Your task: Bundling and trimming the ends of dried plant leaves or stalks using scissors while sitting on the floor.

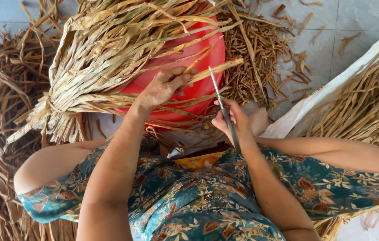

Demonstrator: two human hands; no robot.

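My left hand (165, 85) is closed around a single dried straw-coloured stalk (218, 68) that sticks out to the right over a red plastic tub (198, 53). My right hand (234, 121) grips a thin metal blade (218, 93), whose tip points up and touches the stalk near its free end. A tied bundle of dried stalks (109, 49) lies across the tub, to the left of my left hand.
Short brown cut scraps (260, 49) are heaped on the tiled floor (359, 18) behind the tub. A white sack (332, 89) full of trimmed stalks (368, 107) lies at the right. Loose dark dried stalks (2, 116) are piled at the left.
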